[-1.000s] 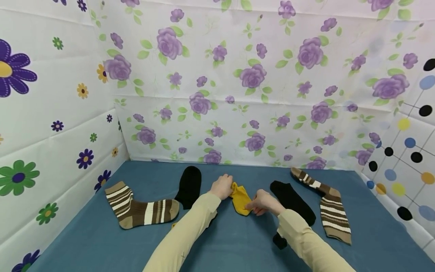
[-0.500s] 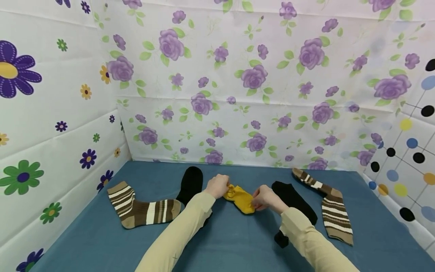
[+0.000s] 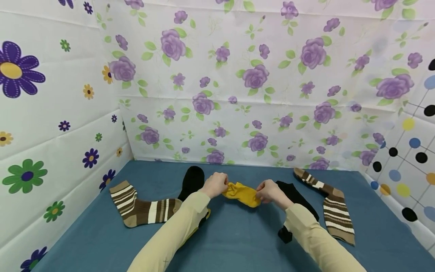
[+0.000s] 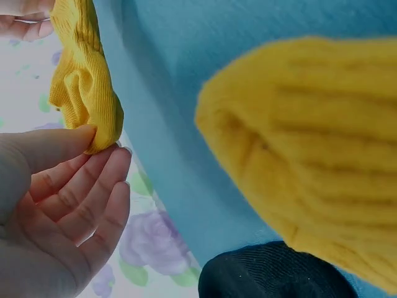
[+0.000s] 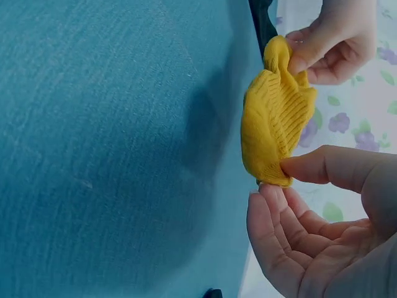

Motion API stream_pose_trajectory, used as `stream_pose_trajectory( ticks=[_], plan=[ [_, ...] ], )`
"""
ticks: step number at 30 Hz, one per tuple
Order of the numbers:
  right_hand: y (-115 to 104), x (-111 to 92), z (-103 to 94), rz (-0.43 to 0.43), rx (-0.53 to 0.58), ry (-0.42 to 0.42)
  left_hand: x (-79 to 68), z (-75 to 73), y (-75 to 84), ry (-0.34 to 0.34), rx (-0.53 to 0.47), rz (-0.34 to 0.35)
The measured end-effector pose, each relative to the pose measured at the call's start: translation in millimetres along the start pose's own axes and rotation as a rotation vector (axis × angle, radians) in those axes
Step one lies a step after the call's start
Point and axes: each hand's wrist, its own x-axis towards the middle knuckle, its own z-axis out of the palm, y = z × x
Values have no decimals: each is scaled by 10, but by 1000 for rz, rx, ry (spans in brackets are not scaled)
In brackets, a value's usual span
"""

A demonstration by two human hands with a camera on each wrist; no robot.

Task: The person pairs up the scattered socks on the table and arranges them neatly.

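Observation:
A yellow ribbed sock [image 3: 242,194] is stretched between my two hands, over the blue tabletop. My left hand [image 3: 215,185] pinches one end between thumb and fingertips, as the left wrist view shows with the sock [image 4: 87,81] bunched there. The opposite end is pinched the same way by my right hand [image 3: 270,192]; the right wrist view has the sock [image 5: 273,124] creased between both hands. A second yellow sock [image 4: 310,143] looms close in the left wrist view; in the head view my left forearm hides most of it.
Left of my arms lie a brown-and-white striped sock [image 3: 146,209] and a black sock [image 3: 193,181]. To the right are another black sock [image 3: 299,200], partly under my right sleeve, and a second striped sock [image 3: 336,211]. Flowered cloth walls [image 3: 238,124] enclose the blue table [image 3: 231,241].
The yellow sock has swung from nearly upright to more level and has risen. My left hand has shifted slightly left, my right hand up and to the right.

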Motion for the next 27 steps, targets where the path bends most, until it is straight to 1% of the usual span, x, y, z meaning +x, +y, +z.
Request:
stream_pose_trajectory(
  ticks=[4, 8, 13, 18, 27],
  plan=[
    [-15, 0, -38, 3, 22, 3, -36, -22, 9, 0, -28, 9],
    [-25, 0, -62, -5, 20, 7, -84, -39, 24, -4, -58, 15],
    [-18, 16, -84, -15, 13, 9, -166, -83, 65, -13, -123, 26],
    [-1, 35, -96, -29, 28, 5, -238, -120, 107, -39, -184, 23],
    [16, 19, -105, -67, 12, 2, -287, -135, 110, -89, -248, 22]
  ],
)
